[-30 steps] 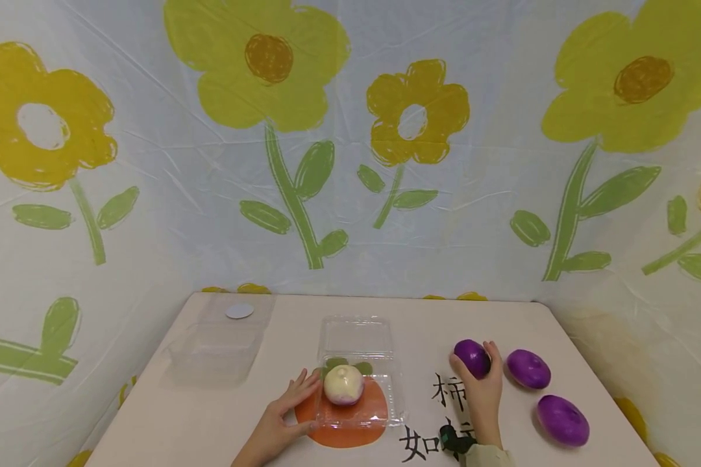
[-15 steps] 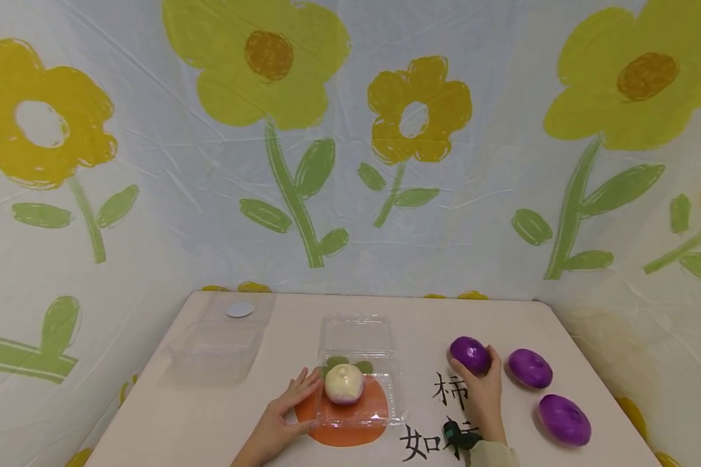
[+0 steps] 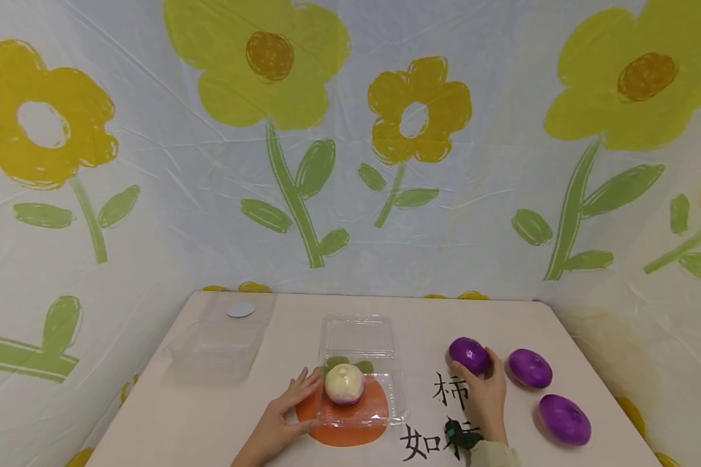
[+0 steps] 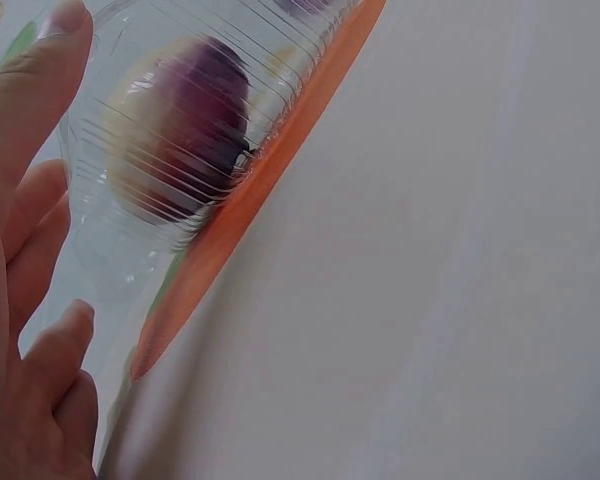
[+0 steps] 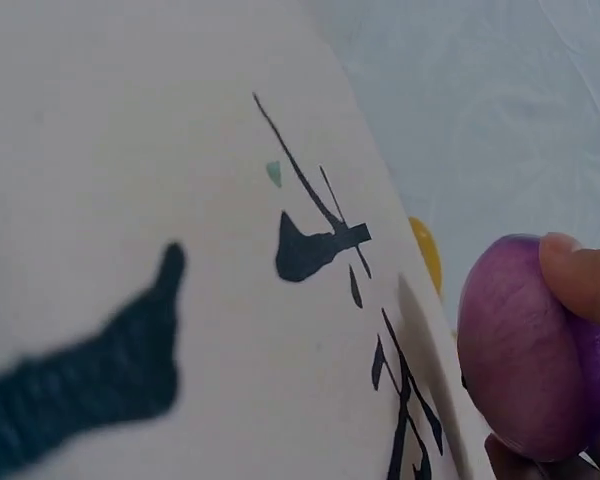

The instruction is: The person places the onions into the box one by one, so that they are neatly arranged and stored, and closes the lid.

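Observation:
My right hand (image 3: 486,389) holds a glossy purple turnip (image 3: 467,355) between thumb and fingers, close over the right part of the table. In the right wrist view the thumb lies on top of this turnip (image 5: 525,350), with fingers below. My left hand (image 3: 283,415) rests with extended fingers along the left side of an open clear plastic clamshell box (image 3: 380,399). Inside the box sits a turnip (image 3: 344,384), cream side up and purple underneath. The left wrist view shows this turnip (image 4: 185,130) through the ribbed wall, beside the left hand (image 4: 25,240).
Two more purple turnips, one farther back (image 3: 529,368) and one nearer (image 3: 563,420), lie right of my right hand. At the back left stands another open clear box (image 3: 216,350) with a white round sticker on its lid. Orange fruit artwork and black characters mark the tabletop (image 3: 198,421).
The purple turnip in my right hand has shifted slightly left and back, and the fingers have changed position a little around it. My left hand and the box stay in place.

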Action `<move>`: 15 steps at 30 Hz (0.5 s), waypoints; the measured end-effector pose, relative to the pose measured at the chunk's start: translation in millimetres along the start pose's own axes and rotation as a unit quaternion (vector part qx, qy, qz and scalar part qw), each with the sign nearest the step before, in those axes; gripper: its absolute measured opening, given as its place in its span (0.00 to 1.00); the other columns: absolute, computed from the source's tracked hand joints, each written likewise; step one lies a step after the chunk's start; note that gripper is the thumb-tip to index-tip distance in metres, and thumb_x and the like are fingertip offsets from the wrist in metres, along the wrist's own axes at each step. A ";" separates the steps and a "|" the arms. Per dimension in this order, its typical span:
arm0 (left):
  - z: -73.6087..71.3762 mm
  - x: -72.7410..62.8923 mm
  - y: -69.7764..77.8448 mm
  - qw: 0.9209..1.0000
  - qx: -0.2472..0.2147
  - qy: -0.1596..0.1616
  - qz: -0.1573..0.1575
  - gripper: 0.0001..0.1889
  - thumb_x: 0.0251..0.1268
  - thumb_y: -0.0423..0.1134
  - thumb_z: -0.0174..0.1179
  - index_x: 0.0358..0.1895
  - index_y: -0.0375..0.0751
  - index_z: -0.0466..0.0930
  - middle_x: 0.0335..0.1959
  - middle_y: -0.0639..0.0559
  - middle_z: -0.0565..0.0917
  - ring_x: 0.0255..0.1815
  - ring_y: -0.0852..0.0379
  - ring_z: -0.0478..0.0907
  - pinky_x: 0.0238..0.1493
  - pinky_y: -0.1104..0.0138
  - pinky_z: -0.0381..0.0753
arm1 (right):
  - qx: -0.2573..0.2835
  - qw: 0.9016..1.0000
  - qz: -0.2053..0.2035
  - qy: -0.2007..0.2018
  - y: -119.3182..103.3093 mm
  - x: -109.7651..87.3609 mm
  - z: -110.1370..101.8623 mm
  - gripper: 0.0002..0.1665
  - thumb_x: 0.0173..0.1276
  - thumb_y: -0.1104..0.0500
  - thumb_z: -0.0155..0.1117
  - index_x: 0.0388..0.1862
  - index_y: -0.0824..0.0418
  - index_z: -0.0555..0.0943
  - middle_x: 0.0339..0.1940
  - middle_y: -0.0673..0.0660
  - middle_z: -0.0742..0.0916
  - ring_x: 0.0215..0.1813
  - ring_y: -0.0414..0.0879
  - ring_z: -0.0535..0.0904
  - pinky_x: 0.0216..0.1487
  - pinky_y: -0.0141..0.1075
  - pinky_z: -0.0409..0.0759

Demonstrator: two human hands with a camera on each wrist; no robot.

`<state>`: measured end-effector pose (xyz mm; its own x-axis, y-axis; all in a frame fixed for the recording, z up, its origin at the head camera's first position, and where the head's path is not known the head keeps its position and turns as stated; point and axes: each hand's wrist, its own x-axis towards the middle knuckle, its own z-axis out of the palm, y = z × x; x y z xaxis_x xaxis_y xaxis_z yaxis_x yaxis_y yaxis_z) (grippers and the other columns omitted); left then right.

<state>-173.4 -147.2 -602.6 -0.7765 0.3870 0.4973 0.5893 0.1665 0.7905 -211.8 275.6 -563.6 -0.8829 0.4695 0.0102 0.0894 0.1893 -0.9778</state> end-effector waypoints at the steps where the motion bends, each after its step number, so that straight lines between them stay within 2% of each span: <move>1: -0.4 0.2 1.2 1.000 -0.001 -0.001 0.000 0.33 0.58 0.36 0.71 0.69 0.38 0.73 0.72 0.40 0.68 0.77 0.37 0.52 0.74 0.75 0.40 | 0.004 1.000 0.001 0.001 -1.2 -0.4 -0.2 0.57 0.60 0.62 0.75 0.80 0.65 0.50 0.78 0.71 0.58 0.78 0.64 0.53 0.76 0.53 0.52; 5: -0.9 0.7 3.2 1.000 -0.001 -0.001 -0.003 0.33 0.59 0.37 0.71 0.69 0.39 0.73 0.72 0.40 0.68 0.77 0.37 0.52 0.74 0.76 0.40 | 0.028 1.000 0.012 -0.006 -10.2 -3.1 -1.8 0.58 0.59 0.59 0.77 0.80 0.64 0.51 0.79 0.68 0.58 0.78 0.61 0.54 0.76 0.50 0.54; 10: -1.7 -0.4 1.6 1.000 -0.001 0.000 -0.012 0.33 0.58 0.36 0.72 0.68 0.39 0.73 0.72 0.39 0.68 0.77 0.37 0.52 0.73 0.77 0.40 | 0.074 0.997 0.017 -0.025 -34.4 -8.9 -3.6 0.56 0.61 0.59 0.76 0.80 0.62 0.52 0.80 0.63 0.58 0.79 0.55 0.53 0.76 0.43 0.53; 15: -0.6 0.2 0.4 1.000 -0.005 -0.002 -0.014 0.33 0.57 0.35 0.72 0.68 0.39 0.73 0.72 0.38 0.68 0.77 0.35 0.52 0.73 0.78 0.39 | 0.060 0.997 0.000 -0.038 -61.2 -15.0 -6.9 0.54 0.62 0.59 0.75 0.80 0.61 0.55 0.79 0.62 0.61 0.79 0.54 0.55 0.75 0.39 0.55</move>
<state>-173.5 -147.6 -602.0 -0.7915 0.3861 0.4738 0.5655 0.1686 0.8074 -200.9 263.0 -502.5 -0.9157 0.4019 -0.0003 0.0368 0.0830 -0.9959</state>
